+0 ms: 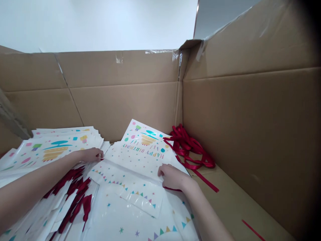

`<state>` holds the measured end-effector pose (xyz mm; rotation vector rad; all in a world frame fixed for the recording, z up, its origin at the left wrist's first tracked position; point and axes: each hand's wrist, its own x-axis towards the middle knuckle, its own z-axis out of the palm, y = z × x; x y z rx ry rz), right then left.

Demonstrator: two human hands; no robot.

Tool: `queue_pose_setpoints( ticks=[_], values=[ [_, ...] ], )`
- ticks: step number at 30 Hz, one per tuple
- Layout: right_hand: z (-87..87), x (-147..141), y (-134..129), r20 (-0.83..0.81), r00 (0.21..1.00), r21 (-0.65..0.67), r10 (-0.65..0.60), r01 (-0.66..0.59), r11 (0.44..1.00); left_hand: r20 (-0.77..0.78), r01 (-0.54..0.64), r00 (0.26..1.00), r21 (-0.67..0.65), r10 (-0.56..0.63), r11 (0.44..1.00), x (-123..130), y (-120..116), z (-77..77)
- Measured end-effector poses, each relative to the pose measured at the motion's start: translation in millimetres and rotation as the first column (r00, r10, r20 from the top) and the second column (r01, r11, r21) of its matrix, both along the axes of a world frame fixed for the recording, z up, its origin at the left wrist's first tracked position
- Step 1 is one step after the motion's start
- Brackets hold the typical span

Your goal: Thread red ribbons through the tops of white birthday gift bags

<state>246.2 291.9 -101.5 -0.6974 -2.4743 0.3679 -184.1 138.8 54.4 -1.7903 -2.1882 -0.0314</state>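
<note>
A white printed sheet with HAPPY BIRTHDAY lettering and a cake picture lies tilted at the centre, a fold across its middle. At its left edge is my left hand, fingers closed, a bit of dark red ribbon at the fingertips. My right hand rests by the fold's right end with curled fingers; what they hold is hidden. Dark red ribbon shows just below that hand. Beneath the sheet are more white printed sheets with coloured bunting.
Stacked printed sheets with dark red ribbon ends fill the left. A tangle of red ribbon lies in the right back corner. Cardboard walls rise behind and at the right. A red strip lies at the lower right.
</note>
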Motion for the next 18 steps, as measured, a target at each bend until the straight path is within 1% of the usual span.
queue_pose_setpoints(
  ticks=[4, 7, 9, 11, 13, 15, 18],
  values=[
    [-0.6, 2, 6, -0.004, 1.000, -0.007, 0.014, -0.014, 1.000, 0.045, 0.026, 0.999, -0.083, -0.023, 0.996, -7, 13, 0.8],
    [-0.3, 2, 6, -0.006, 1.000, -0.010, 0.027, -0.027, 1.000, 0.140, 0.006, 0.990, -0.107, 0.009, 0.994, -9, 17, 3.2],
    [1.3, 3, 4, -0.005, 1.000, -0.020, 0.024, -0.024, 1.000, 0.211, -0.021, 0.976, -0.126, 0.048, 0.992, -7, 15, 8.4],
    [3.3, 5, 1, -0.001, 1.000, -0.035, 0.016, -0.016, 0.999, 0.291, -0.035, 0.954, -0.148, 0.077, 0.988, -3, 9, 16.4],
    [5.0, 7, -1, 0.002, 1.000, -0.047, 0.018, -0.018, 0.999, 0.375, -0.024, 0.924, -0.144, 0.077, 0.989, 4, 0, 25.7],
    [5.6, 8, -2, 0.003, 1.000, -0.054, 0.022, -0.022, 0.998, 0.426, 0.000, 0.903, -0.118, 0.050, 0.993, 10, -12, 34.1],
    [4.2, 6, 1, 0.003, 1.000, -0.061, 0.017, -0.017, 0.998, 0.446, 0.030, 0.895, -0.049, -0.006, 0.998, 16, -29, 43.9]
  ],
)
